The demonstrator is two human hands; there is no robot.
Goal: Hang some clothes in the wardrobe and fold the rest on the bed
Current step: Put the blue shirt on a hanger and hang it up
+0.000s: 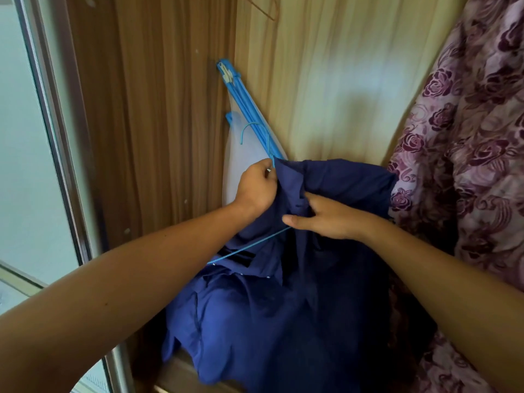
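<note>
Nearest the person, at six o'clock, a navy shirt [283,321] hangs in heavy rumpled folds, its lower part bunched against the wooden ledge of the wardrobe floor [181,373]. The cloth is plain dark blue, with small pale buttons along a seam and a collar crumpled near the top. Two bare forearms reach in from seven and four o'clock. The right hand [320,219], near the centre, has its fingers curled into the fabric just under the collar, thumb stuck out to nine o'clock. The left hand [256,188], just beside it toward ten o'clock, pinches the neck of a blue wire hanger [249,245] at the collar; one hanger arm runs out of the shirt toward eight o'clock, and its hook curves up above the knuckles. Behind, blue rods [241,95] with a white panel [241,165] lean in the wardrobe corner against the wood-grain wall [156,109]. At three o'clock hangs a purple floral garment [467,165].
</note>
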